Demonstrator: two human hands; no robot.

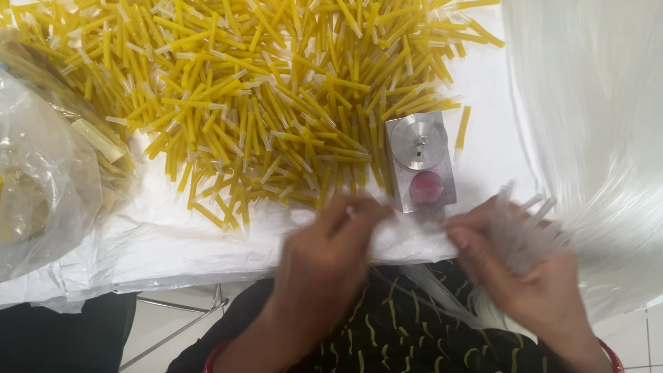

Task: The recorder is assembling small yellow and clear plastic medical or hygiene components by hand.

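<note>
A white sheet covers the table and bears a wide heap of yellow sticks, each tipped with a short clear sleeve; the heap runs off the top and left edges. At right, a sheaf of clear strands falls out of view past the top and right edges. At left, a crumpled clear bag is cut off by the edge, its contents hard to make out.

A small metal block stands just beside the heap, with a round steel disc on top and a pink button nearer the person.

The right hand lies palm up, fingers curled around a bunch of clear tubes, blurred by motion. The left hand, back to the camera, reaches toward the block's near end; its fingertips are smeared, so whether they pinch anything cannot be told.
</note>
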